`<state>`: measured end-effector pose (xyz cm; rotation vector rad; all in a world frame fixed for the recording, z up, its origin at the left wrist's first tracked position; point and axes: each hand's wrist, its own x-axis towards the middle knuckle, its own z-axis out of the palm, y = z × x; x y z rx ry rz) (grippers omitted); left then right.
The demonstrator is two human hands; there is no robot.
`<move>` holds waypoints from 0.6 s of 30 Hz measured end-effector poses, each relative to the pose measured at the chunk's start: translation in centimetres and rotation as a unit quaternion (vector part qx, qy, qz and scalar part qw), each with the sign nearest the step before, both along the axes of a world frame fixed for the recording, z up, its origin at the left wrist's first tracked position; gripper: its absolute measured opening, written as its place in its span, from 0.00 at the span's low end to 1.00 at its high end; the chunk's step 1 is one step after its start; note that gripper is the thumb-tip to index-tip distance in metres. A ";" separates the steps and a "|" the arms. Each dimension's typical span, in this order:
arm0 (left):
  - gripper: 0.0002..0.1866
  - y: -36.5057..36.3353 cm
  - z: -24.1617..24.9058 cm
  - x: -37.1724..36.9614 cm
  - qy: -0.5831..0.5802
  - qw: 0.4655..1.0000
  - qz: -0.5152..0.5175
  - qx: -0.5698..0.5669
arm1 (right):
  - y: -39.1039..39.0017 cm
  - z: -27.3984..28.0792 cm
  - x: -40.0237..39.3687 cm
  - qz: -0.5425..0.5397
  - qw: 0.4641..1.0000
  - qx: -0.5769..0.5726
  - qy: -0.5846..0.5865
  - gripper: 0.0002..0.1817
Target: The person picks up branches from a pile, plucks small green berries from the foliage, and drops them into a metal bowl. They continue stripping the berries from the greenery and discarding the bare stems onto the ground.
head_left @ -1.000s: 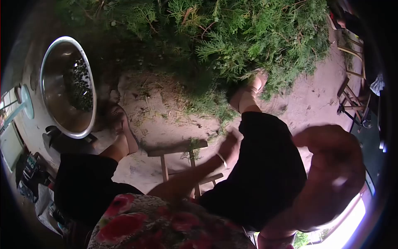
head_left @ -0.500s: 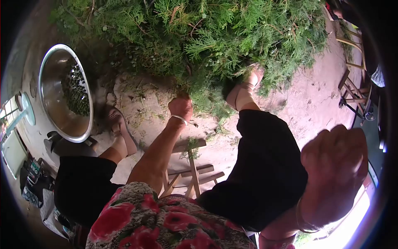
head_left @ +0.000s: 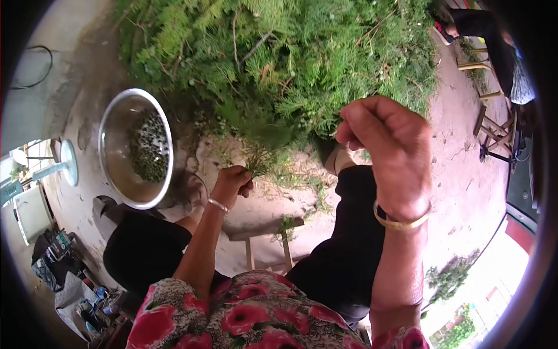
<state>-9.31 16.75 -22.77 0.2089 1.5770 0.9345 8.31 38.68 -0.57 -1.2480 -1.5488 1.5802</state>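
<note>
My left hand is closed on a small green conifer sprig, which sticks up from between thumb and fingers. My right hand is raised close to the camera, its fingers curled toward the thumb; whatever may be in them is hidden. In front of both hands spreads a big heap of cut conifer branches. To the left, a shiny metal basin stands tilted toward me and holds many small green pieces, like cones or berries.
Under my knees, parts of a wooden stool show on the dusty floor. A pale green fan stands far left, with bags and clutter below it. At right are a folding wooden stool and another person's leg.
My right hand has swung from the lower right up and left, toward the heap. My left hand has drawn back a little, and a sprig now shows in it. The view has shifted.
</note>
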 end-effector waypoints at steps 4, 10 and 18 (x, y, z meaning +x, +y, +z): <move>0.08 -0.1 5.7 -1.0 -0.094 0.983 0.128 0.095 | 0.5 -1.0 0.1 0.041 0.999 -0.007 -0.009 0.09; 0.10 -0.9 10.3 -1.6 -0.115 0.964 0.117 0.211 | 1.4 -1.9 0.6 0.027 0.998 0.038 -0.034 0.10; 0.06 -0.2 4.4 5.2 0.215 0.971 -0.098 0.024 | 1.3 -1.7 1.6 0.028 0.995 0.083 -0.049 0.12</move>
